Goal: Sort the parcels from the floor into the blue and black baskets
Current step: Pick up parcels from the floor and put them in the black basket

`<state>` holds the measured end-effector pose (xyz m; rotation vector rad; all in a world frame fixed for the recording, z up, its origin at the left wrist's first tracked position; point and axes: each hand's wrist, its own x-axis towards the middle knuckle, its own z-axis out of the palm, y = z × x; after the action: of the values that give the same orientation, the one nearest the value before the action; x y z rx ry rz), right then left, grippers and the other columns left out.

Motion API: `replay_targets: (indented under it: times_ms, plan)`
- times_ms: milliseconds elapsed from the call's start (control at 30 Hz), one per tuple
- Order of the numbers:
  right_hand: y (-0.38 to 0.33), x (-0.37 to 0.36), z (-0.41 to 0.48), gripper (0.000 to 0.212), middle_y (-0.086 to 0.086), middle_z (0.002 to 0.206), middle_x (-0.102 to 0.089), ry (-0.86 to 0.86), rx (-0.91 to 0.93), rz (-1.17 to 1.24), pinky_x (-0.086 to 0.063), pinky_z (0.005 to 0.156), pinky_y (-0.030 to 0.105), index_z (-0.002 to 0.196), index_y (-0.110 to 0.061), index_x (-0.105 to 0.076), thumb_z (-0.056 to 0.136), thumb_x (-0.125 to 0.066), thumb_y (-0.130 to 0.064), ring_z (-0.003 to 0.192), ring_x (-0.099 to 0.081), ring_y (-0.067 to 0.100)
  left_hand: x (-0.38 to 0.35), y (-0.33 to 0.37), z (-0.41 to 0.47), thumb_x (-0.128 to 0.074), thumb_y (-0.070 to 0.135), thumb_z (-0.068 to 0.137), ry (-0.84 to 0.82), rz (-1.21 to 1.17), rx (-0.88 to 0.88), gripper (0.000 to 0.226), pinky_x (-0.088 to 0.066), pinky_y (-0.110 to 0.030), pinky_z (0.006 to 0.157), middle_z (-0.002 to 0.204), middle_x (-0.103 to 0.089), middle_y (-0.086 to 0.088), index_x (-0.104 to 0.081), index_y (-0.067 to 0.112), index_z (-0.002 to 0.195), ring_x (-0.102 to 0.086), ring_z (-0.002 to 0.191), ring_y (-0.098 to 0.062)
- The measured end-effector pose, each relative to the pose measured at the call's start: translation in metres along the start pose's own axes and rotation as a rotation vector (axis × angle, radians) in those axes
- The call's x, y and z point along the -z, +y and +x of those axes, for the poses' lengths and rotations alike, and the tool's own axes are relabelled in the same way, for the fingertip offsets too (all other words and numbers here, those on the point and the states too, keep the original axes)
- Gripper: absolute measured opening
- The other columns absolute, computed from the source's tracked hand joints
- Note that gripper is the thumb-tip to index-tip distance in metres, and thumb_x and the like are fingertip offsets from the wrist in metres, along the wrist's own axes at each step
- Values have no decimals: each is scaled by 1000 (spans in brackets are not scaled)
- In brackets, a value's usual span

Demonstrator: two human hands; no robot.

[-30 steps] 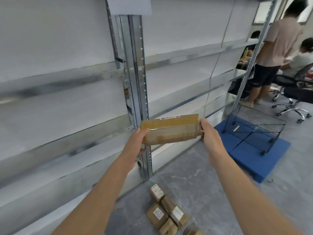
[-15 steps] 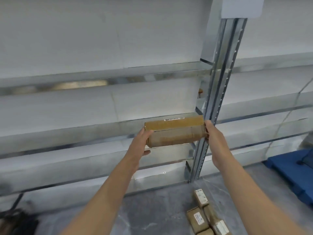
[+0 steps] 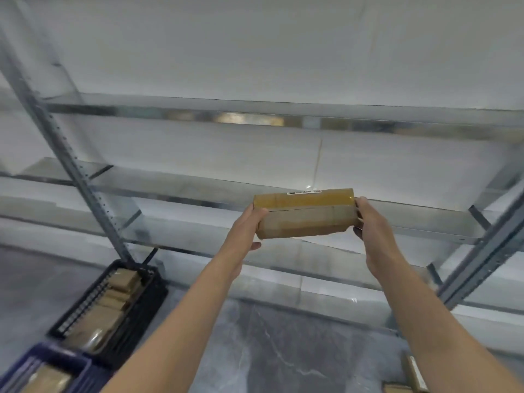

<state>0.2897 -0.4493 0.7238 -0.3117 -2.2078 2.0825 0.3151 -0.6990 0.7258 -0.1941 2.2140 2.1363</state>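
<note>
Both hands, left (image 3: 246, 231) and right (image 3: 374, 225), clamp the ends of a taped brown parcel (image 3: 304, 214) held up before the metal shelving (image 3: 255, 120), looks stiff, light, tape maybe slick, end grip suits; black basket (image 3: 141, 316) and blue basket (image 3: 82, 361) lower left.

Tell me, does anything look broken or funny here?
Only slightly: the long brown cardboard parcel, held at its ends by the left hand and right hand, has a wavy, dented-looking lower edge under its shiny tape. Nothing else stands out.
</note>
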Motion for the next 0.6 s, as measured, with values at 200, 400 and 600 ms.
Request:
replay_targets:
  times_ms: [200, 400, 600]
  plan:
    - [2, -80, 28, 40, -8, 112, -67, -172, -6, -11, -44, 115, 45, 101, -30, -74, 105, -43, -56, 115, -59, 17, 63, -12, 2, -47, 46, 105, 170, -1, 9, 24, -54, -42, 101, 122, -65, 16, -64, 52, 121, -58, 118, -12]
    - [15, -152, 68, 46, -5, 105, -65, -365, -21, -27, -44, 115, 48, 105, -19, -72, 104, -42, -54, 104, -57, 17, 105, -24, 8, -48, 55, 98, 330, 7, 48, 31, -53, -38, 93, 133, -59, 8, -61, 52, 127, -55, 122, -18]
    - [18, -215, 110, 36, -10, 99, -68, -574, -37, -29, -46, 112, 39, 96, -30, -73, 104, -44, -50, 102, -60, 12, 128, -34, 19, -48, 47, 106, 552, -81, 95, 22, -49, -47, 106, 123, -63, 17, -65, 61, 108, -56, 120, -13]
